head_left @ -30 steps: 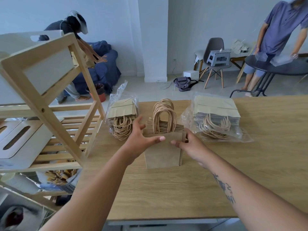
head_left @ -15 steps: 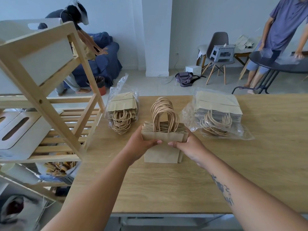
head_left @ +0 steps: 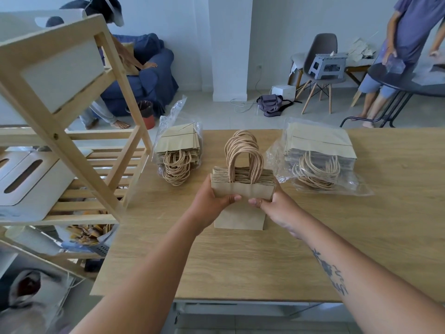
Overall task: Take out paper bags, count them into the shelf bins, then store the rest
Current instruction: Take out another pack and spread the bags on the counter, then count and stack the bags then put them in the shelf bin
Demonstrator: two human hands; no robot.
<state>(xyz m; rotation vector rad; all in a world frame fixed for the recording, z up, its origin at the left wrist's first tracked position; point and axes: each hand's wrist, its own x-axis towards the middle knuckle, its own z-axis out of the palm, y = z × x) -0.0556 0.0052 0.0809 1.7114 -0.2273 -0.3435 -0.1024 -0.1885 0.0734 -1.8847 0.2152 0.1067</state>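
Brown kraft paper bags [head_left: 242, 189] with twisted cord handles stand as a loose bundle on the pale wood-grain tabletop [head_left: 240, 266], handles up, between two clear plastic packs of the same bags: a smaller pack [head_left: 178, 150] just beside the shelf and a larger pack [head_left: 317, 153] to the right; the left hand [head_left: 210, 201] and the right hand [head_left: 280, 207] clamp the bundle from either side, thumbs pressed across the front face, the other fingers reaching round the back; the step in hand looks like squaring up a bundle taken out of its wrapper, ahead of counting; the next move would call for peeling bags off one at a time, keeping the tally, and carrying them left to a white bin [head_left: 31, 179] with a slot handle on the light wooden slatted shelf [head_left: 72, 165]; the bunched cord handles may snag on one another as bags come apart; the number of bags in the bundle cannot be read; the fingers behind it are hidden; the bins' insides are out of sight; the shelf's lower tiers are blurred and cut off at the frame edge.
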